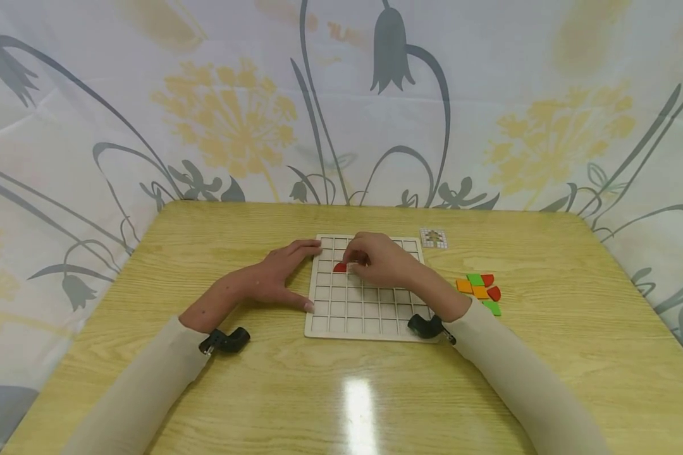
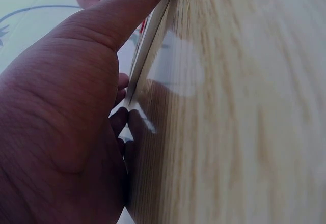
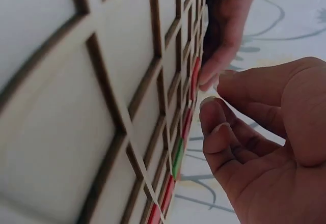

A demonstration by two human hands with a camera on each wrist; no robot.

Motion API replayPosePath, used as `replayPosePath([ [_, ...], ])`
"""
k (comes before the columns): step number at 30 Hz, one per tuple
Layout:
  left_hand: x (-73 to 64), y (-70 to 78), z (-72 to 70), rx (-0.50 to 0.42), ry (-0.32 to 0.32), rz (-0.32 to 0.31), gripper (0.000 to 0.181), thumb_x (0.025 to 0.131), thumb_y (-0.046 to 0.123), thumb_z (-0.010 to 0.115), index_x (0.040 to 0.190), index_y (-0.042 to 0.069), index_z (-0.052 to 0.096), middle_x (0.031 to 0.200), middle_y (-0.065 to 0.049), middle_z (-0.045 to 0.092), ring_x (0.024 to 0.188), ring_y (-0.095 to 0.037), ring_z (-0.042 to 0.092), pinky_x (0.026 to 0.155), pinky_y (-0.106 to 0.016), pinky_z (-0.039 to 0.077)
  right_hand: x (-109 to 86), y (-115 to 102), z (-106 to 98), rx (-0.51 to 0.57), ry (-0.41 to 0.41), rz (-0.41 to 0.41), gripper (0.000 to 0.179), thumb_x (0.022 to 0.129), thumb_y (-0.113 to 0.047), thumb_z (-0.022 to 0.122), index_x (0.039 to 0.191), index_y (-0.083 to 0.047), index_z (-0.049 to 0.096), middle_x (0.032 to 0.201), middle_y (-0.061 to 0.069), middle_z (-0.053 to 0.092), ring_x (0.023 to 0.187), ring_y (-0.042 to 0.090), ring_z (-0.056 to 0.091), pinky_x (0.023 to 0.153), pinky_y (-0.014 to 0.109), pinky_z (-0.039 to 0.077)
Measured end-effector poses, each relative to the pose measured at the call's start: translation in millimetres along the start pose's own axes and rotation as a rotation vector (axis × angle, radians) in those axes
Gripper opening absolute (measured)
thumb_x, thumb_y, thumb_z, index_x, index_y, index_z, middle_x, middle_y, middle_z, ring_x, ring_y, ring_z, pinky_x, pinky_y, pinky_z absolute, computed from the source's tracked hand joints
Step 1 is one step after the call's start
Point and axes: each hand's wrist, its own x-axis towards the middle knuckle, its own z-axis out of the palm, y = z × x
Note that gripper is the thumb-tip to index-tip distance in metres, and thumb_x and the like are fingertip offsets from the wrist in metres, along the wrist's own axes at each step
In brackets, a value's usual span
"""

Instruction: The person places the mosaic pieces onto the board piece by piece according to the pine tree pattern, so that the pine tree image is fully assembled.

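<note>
A pale gridded board point(image 1: 355, 325) lies flat on the table. My left hand point(image 1: 273, 275) is spread at its left side, with fingertips and thumb at the edge. My right hand point(image 1: 381, 259) hovers over the board's upper middle, fingers bent; the right wrist view shows a gap between thumb and fingers and no piece there. Beside its fingertips a red rounded piece point(image 1: 339, 268) sits in a cell. In the right wrist view, red pieces point(image 3: 195, 79) and a green piece point(image 3: 178, 159) lie in the grid; in the head view the right hand hides most of them.
Right of the board lie loose pieces: orange squares point(image 1: 480, 292), green ones point(image 1: 492, 308) and red rounded ones point(image 1: 494, 293). A small pattern card point(image 1: 434, 238) lies beyond the board's upper right corner. Patterned fabric point(image 1: 341, 114) hangs behind the table point(image 1: 250, 392).
</note>
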Motion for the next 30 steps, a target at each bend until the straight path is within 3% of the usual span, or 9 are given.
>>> replayPosePath([
  [5, 0.4, 0.0, 0.5, -0.007, -0.002, -0.001, 0.112, 0.086, 0.048, 0.088, 0.169, 0.009, 0.024, 0.176, -0.008, 0.015, 0.161, -0.036, 0.018, 0.124, -0.066, 0.02, -18.6, 3.0, -10.7, 0.067, 0.028, 0.03, 0.011, 0.1, -0.007, 0.071, 0.109, -0.007, 0.077, 0.099, 0.001, 0.068, 0.083, 0.016, 0.061, 0.077, 0.037, 0.054],
  [12, 0.6, -1.3, 1.2, 0.011, 0.002, 0.017, 0.112, 0.086, 0.049, 0.088, 0.168, 0.008, 0.025, 0.176, -0.01, 0.015, 0.16, -0.039, 0.019, 0.123, -0.066, 0.02, -43.6, 10.4, -21.9, 0.082, 0.067, 0.041, 0.008, 0.1, -0.006, 0.072, 0.107, -0.004, 0.076, 0.098, 0.002, 0.07, 0.081, 0.016, 0.061, 0.076, 0.038, 0.053],
  [23, 0.9, -3.4, 1.1, 0.023, 0.016, 0.032, 0.112, 0.086, 0.05, 0.088, 0.168, 0.008, 0.026, 0.176, -0.009, 0.016, 0.16, -0.039, 0.02, 0.124, -0.065, 0.022, -80.3, 17.9, -31.7, 0.034, 0.069, 0.083, 0.008, 0.1, -0.005, 0.071, 0.105, -0.005, 0.076, 0.095, -0.002, 0.072, 0.08, 0.012, 0.063, 0.073, 0.032, 0.054],
  [30, 0.9, -2.2, 1.4, 0.018, 0.018, 0.036, 0.111, 0.086, 0.05, 0.088, 0.168, 0.007, 0.026, 0.176, -0.01, 0.016, 0.16, -0.039, 0.02, 0.123, -0.066, 0.022, -102.6, 23.8, -34.0, -0.01, 0.116, 0.082, 0.008, 0.097, -0.004, 0.074, 0.103, -0.008, 0.078, 0.096, -0.002, 0.07, 0.08, 0.012, 0.062, 0.07, 0.029, 0.054],
])
